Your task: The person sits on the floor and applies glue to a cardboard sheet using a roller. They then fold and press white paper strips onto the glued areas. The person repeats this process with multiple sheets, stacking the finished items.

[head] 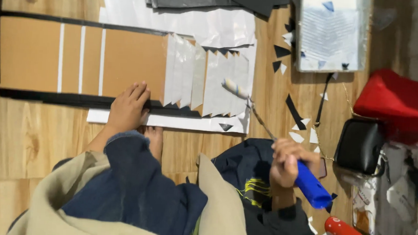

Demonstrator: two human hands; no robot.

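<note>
One head-worn camera, looking steeply down at the floor

We see from just above our own lap, close in: the wooden floor [28, 140] fills the view, the cardboard strip [77, 58] lying beyond the right hand's [286, 161] grip on the blue-handled roller [275, 136].

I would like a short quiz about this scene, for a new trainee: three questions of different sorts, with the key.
1. True or false: the right hand holds a paint roller by its blue handle.
2. Over which thing is the roller's head? A) the red bottle B) the white sheets on the cardboard strip C) the black pouch
3. What rests on the near edge of the cardboard strip?

Key: 1 true; 2 B; 3 a bare foot.
</note>
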